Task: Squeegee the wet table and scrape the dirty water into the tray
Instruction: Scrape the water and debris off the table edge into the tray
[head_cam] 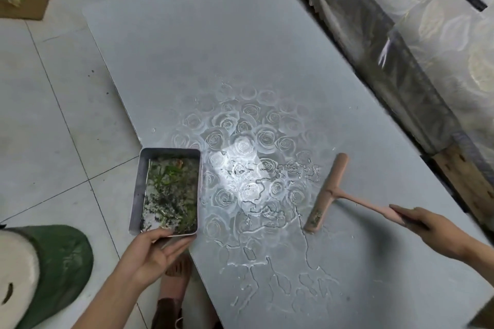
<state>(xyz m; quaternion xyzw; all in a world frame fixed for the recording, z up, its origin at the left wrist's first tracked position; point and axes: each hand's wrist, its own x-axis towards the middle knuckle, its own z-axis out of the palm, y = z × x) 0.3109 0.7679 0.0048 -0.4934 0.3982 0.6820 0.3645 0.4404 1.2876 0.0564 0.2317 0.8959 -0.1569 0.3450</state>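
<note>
The tray (135, 195) is a grey box with low walls, and it is at the left edge of the table (213, 48). It covers the edge, so part of it is over the table and part is over the floor (40, 115). Inside the tray there is dirty water with lots of green bits, dark specks and one small orange-brown bit near the far end. The left hand (157, 246) holds the tray by its near end, with the thumb on top of the rim and the fingers under it. The table is grey with a rose pattern. Water (254, 189) lies on it in a shiny puddle in the middle and in thin wiggly lines closer to the person. The squeegee (328, 189) is pink and shaped like a T. Its blade is down on the table at the right side of the puddle, well apart from the tray. The right hand (427, 230) is wrapped around the end of the handle. On the floor to the left there is a green bag (61, 262) over something white, and a brown box (24, 8) sits far off in the corner. A foot (176, 272) in a sandal shows under the near table edge.
</note>
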